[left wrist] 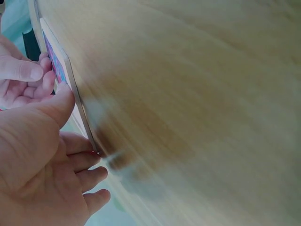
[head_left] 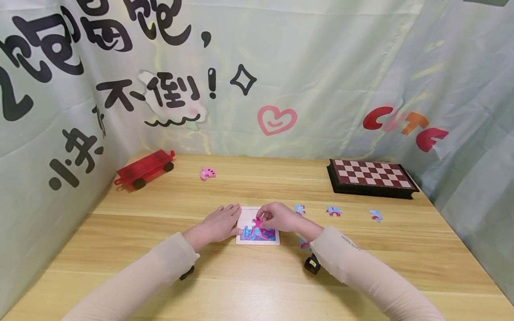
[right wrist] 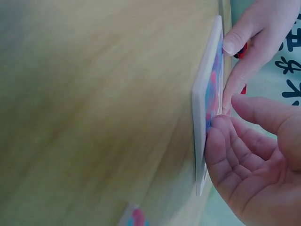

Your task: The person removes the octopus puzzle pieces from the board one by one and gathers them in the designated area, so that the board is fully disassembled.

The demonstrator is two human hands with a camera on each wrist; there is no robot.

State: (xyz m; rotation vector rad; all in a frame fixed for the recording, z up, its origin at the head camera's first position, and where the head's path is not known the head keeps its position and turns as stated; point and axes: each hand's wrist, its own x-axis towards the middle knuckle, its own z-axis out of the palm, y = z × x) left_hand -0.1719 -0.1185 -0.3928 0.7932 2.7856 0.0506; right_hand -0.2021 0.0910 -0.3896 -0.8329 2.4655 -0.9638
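Note:
A white-framed puzzle board [head_left: 258,242] lies on the table, its lower part filled with a blue, purple and pink picture. My left hand [head_left: 218,224] rests along the board's left edge, fingers extended and thumb on the frame; the left wrist view shows this hand [left wrist: 42,146] at the edge. Above the board, my right hand [head_left: 281,217] touches the area of a pink piece [head_left: 257,222] with bent fingertips. In the right wrist view, the thumb of this hand [right wrist: 258,155] stands apart from the fingers, which touch the board [right wrist: 200,108]. Their contact with the piece is partly hidden.
Loose blue and pink pieces [head_left: 333,211] lie right of the board, one partly under the right forearm. A pink piece [head_left: 208,173] and a red toy wagon [head_left: 145,169] are at the back left. A checkered board [head_left: 371,174] is at the back right, before a fabric backdrop [head_left: 321,80].

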